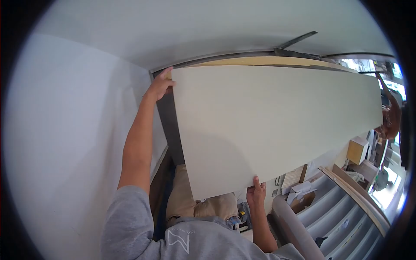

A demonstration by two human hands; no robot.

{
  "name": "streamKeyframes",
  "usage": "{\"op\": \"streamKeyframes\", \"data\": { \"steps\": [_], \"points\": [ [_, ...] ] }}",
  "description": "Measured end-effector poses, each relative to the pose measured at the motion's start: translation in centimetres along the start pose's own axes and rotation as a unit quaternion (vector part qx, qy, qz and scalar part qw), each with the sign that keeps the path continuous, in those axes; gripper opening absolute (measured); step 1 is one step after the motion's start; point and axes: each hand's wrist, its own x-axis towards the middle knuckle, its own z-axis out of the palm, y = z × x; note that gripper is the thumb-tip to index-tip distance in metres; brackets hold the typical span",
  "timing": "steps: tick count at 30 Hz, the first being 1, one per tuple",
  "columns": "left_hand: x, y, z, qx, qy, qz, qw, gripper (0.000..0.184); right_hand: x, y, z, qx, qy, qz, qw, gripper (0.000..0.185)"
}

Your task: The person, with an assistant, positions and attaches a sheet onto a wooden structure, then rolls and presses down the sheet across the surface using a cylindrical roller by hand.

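A large, flat off-white panel stretches across the middle of the view, tilted, with its far end towards the right. My left hand is raised and closed around the panel's upper left corner, next to a dark frame. Lower down, my right hand grips the bottom edge, its thumb on the front face and its fingers hidden behind. At the far right end, another person stands with an arm raised near the panel's edge.
A white wall rises close on my left, and the ceiling is just above. A dark bar sticks out overhead. Below right are a grey slatted unit, an open cardboard box and a wooden box.
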Motion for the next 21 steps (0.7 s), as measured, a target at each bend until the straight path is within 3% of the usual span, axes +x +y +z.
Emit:
{"op": "streamKeyframes", "data": {
  "steps": [7,14,21],
  "points": [
    [0.1,3.5,0.0,0.068,0.018,-0.073,0.995,0.047,-1.2,0.2,0.9,-0.044,0.002,0.008,0.999,0.032],
    [2.2,0.3,-1.4,0.119,0.064,-0.042,0.990,0.026,-1.6,0.3,0.2,-0.060,-0.008,-0.001,0.998,0.034],
    [2.4,-0.4,-3.2,0.019,0.083,-0.062,0.994,0.032,-0.5,1.3,0.5,-0.041,-0.009,0.036,0.998,0.032]
  ]
}}
